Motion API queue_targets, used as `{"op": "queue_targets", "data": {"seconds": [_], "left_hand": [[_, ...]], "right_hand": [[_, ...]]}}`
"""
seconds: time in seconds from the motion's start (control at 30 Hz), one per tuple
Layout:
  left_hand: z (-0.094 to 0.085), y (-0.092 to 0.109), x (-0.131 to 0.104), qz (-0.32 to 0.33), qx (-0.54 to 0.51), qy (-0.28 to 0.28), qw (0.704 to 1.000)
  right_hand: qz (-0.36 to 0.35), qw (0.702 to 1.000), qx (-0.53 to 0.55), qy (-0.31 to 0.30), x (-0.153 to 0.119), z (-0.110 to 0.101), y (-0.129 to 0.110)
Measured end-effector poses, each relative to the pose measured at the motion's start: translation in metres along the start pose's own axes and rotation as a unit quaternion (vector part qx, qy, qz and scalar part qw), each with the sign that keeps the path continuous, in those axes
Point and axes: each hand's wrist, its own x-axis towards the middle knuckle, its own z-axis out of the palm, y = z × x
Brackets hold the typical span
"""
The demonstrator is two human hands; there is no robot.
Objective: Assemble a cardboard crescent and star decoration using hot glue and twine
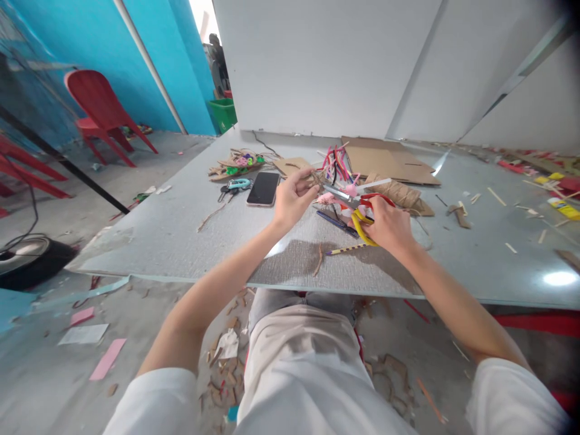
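My right hand point(390, 223) is closed around the handles of a pair of scissors point(347, 198), one loop red and the other yellow. The scissors' metal blades point left, toward my left hand point(295, 194). With thumb and fingertips together, my left hand pinches a small brown twine-like piece point(318, 177); its exact kind is unclear. Pink material partly shows beneath the scissors. Behind it stands a bunch of pink, red and black pipe cleaners point(336, 163). Right of that lies a roll of brown twine point(392, 191). A dark blue pen point(334, 222) and a striped pencil point(347, 249) lie nearer me.
On the grey table point(181, 241) rest a phone point(263, 189), keys with a blue holder point(235, 186), a decorated cardboard piece point(238, 164) and cardboard sheets point(387, 158). A yellow glue bottle point(564, 208) and scraps lie right. A white panel point(317, 66) rises behind the table.
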Motion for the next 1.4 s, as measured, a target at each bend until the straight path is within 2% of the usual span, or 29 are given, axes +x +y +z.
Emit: {"op": "queue_targets", "data": {"seconds": [0.4, 0.7, 1.03, 1.2, 1.4], "left_hand": [[0.002, 0.003, -0.001, 0.011, -0.005, 0.014, 1.0], [0.004, -0.004, -0.002, -0.014, -0.016, -0.024, 0.999], [0.007, -0.007, -0.005, 0.008, 0.006, -0.001, 1.0], [0.007, -0.006, -0.005, 0.004, -0.004, -0.007, 1.0], [0.009, 0.004, -0.008, 0.018, 0.007, 0.013, 1.0]], "right_hand": [[0.029, 0.999, 0.011, 0.021, -0.001, 0.004, -0.011], [0.019, 1.0, 0.005, 0.01, 0.003, -0.001, -0.018], [0.01, 0.999, -0.01, -0.032, 0.002, -0.005, -0.023], [0.0, 0.999, -0.023, -0.029, 0.002, -0.003, -0.022], [-0.011, 0.999, -0.049, -0.018, 0.003, 0.001, -0.019]]}}
